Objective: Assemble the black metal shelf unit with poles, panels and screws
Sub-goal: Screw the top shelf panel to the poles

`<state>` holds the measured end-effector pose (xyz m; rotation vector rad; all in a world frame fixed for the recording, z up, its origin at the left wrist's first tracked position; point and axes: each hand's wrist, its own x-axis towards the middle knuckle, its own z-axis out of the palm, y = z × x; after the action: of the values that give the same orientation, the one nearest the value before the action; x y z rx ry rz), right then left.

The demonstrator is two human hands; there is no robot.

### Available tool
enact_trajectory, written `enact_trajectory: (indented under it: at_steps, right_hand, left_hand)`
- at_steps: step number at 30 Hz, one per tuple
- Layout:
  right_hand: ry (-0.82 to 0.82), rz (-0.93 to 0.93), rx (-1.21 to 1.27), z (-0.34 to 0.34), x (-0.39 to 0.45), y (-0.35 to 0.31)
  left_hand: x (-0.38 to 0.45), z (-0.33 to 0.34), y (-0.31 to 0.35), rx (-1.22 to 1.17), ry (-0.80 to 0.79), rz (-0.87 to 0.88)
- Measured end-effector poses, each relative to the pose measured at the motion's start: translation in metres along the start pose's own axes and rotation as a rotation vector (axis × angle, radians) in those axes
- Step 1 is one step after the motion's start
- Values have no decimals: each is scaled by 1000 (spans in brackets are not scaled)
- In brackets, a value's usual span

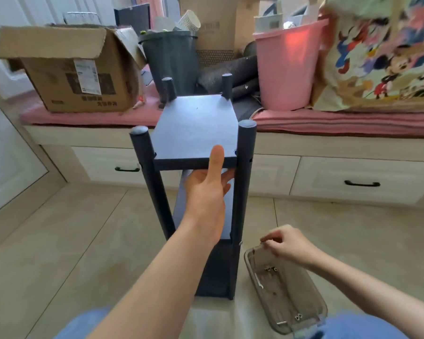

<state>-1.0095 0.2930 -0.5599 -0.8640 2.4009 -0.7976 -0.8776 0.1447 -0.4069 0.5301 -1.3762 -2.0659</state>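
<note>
The black shelf unit stands upright on the tiled floor, with several round poles and stacked panels. My left hand grips the front edge of the top panel, thumb on top and fingers underneath. My right hand hovers over a clear plastic tray on the floor to the right, its fingers curled together in a pinch; whether a screw sits between them is too small to tell. Loose screws lie in the tray.
Behind the shelf runs a low drawer bench with a pink cushion. On it stand a cardboard box, a dark bin, a pink bucket and a cartoon-print bag. My blue-clad knees show at the bottom.
</note>
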Motion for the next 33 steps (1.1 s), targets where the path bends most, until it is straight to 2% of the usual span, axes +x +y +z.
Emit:
enact_trajectory:
  at_steps: [6, 13, 19, 33]
  right_hand:
    - [87, -10, 558, -71, -60, -89]
    - [339, -214, 855, -86, -101, -168]
    - [469, -302, 911, -69, -101, -179]
    - [443, -347, 914, -62, -91, -165]
  left_hand:
    - [-1, 1, 1, 20, 28, 1]
    - [-3, -1, 4, 22, 52, -2]
    - [-1, -5, 5, 40, 55, -11]
    - [4, -5, 4, 2, 30, -30]
